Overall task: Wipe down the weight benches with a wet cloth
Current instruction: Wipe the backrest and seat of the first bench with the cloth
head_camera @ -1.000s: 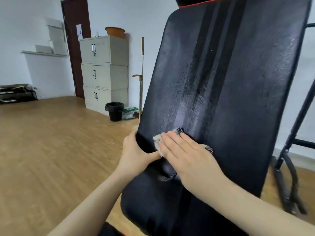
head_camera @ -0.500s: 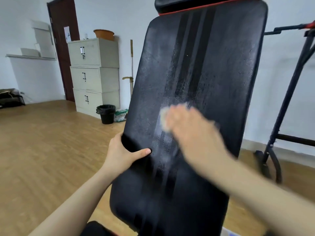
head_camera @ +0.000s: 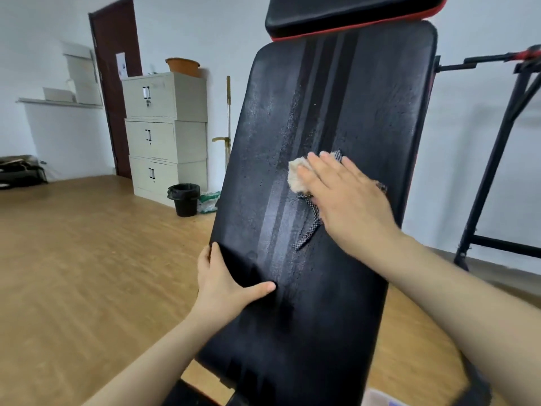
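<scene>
Two hands: both on the backrest pad (head_camera: 351, 112); one grips its edge, the other presses a cloth (head_camera: 295, 177) to its face
Backrest pad: black, tilted up and away from the camera; darker stripes run down its middle; damp streaks and a greyish sheen lie across the surface
Left hand (head_camera: 222, 285): at the pad's left edge, low down; fingers wrapped behind the edge and hidden there; thumb laid across the front face; it holds the pad
Right hand (head_camera: 348, 200): near the pad's middle, above and to the right of the left hand; fingers (head_camera: 316, 168) straight, close together, laid flat on the cloth; nothing curled or pinched
Cloth: flat against the pad's central stripes, mostly under the right hand; a cream fluffy bunch shows left of the fingertips; a black-and-white checked strip trails down the pad below the palm
Head pad (head_camera: 351, 13): black with red trim; just above the pad's top edge
Left of the pad: beige filing cabinet (head_camera: 164, 136) at the wall; orange basin (head_camera: 183, 65) on top; black bin (head_camera: 184, 199) just beside it; brass-coloured pole (head_camera: 228, 121) between cabinet and pad
Right of the pad: black metal frame (head_camera: 491, 171) on the floor
Below the pad: wooden floor (head_camera: 87, 259)
</scene>
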